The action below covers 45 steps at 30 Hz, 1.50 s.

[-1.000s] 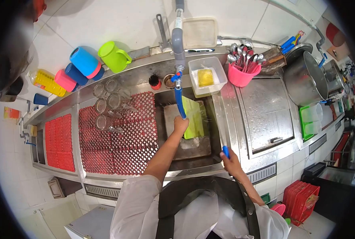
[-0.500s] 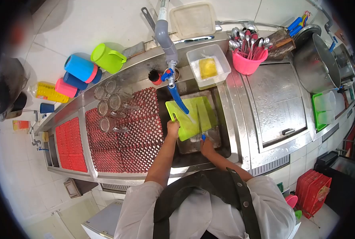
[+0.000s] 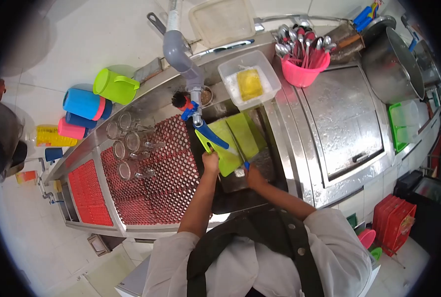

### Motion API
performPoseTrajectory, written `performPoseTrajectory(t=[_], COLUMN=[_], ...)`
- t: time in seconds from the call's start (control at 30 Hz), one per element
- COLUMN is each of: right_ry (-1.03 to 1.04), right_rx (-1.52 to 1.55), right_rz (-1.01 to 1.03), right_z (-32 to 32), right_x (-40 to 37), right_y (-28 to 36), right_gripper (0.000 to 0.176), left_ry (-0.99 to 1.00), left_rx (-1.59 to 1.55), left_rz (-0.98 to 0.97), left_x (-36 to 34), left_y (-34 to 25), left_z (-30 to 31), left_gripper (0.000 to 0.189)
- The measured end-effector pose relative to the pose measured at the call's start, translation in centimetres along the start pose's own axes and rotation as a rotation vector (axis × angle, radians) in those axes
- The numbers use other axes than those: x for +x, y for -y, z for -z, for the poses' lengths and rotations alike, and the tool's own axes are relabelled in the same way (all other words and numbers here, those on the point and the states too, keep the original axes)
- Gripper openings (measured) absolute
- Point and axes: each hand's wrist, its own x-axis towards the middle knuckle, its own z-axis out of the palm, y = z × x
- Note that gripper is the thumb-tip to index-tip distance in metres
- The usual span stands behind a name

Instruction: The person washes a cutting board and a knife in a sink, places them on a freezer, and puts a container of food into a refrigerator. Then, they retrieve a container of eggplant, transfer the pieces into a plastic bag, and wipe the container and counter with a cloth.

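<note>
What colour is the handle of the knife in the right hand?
Blue; the knife handle shows in the head view.

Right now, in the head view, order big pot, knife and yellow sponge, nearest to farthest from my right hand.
1. Knife, in your right hand.
2. Yellow sponge, ahead in the clear tub.
3. Big pot, far right.

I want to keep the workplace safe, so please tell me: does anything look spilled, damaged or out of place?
The flat steel lid right of the steel sink is spotted with water, perhaps splashed. The lime-green plastic cutting board is askew, but the left hand holds it. I see no clear damage.
</note>
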Motion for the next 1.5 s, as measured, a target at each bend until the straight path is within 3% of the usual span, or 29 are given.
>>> performPoseTrajectory(t=[0.1,0.13,0.2,0.33,0.53,0.73,0.83,1.03,1.13,1.23,1.27,1.3,1.4,1.43,1.5], right_ry=[-0.064,-0.075,-0.039,0.008,0.141,0.261,0.234,-0.173,-0.301,0.245,0.306,0.369,0.519,0.56,0.589], right_rx=[-0.069,-0.092,-0.213,-0.277,-0.26,-0.233,-0.205,-0.315,-0.149,0.75,0.878,1.007,1.191,1.219,1.249], right_rz=[-0.063,-0.116,-0.119,-0.084,-0.014,-0.107,-0.192,-0.182,0.017,-0.067,-0.076,-0.086,-0.108,-0.114,-0.121], right_z=[1.8,1.4,1.4,2.9,4.8,8.6,9.1,2.4,4.6,8.9,10.4,11.7,14.6,15.1,15.6], right_x=[2.5,2.5,1.4,-1.9,-6.2,-9.6,-8.6,1.0,-1.3,-4.0,-5.2,-6.5,-9.1,-9.6,-10.2], right_y=[-0.4,0.0,3.2,9.7,9.9,7.7,6.1,-0.9,1.8,2.2,2.8,3.5,4.8,4.9,5.3], right_gripper=[0.028,0.027,0.033,0.039,0.04,0.047,0.05,0.05,0.044,0.035,0.033,0.032,0.032,0.032,0.033], left_ry=[0.061,0.048,0.014,0.032,0.086,0.098,0.16,0.216,0.141,0.038,0.003,0.051,-0.187,-0.095,0.19], left_rx=[-0.024,0.105,0.366,0.372,0.325,0.431,0.578,0.612,0.616,0.647,0.662,0.844,0.935,0.823,0.286], left_rz=[-0.101,-0.139,-0.21,-0.305,-0.368,-0.433,-0.446,-0.414,-0.444,-0.378,-0.333,-0.376,-0.911,-0.869,-0.504], left_x=[0.7,0.1,-2.7,-3.5,-5.1,-7.2,-7.9,-6.7,-4.5,-2.6,-2.4,-3.1,-4.9,-7.3,-7.6], left_y=[1.2,0.6,-1.8,-1.6,-1.4,-3.5,-5.7,-6.2,-4.9,-3.6,-3.3,-4.1,-3.7,-6.1,-4.2], left_z=[-0.7,-0.7,-1.0,-0.2,2.4,1.8,0.5,-1.4,0.2,2.6,3.4,3.6,1.9,0.8,-1.6], left_gripper=[0.019,0.02,0.021,0.023,0.029,0.023,0.023,0.018,0.02,0.033,0.039,0.061,0.07,0.066,0.053])
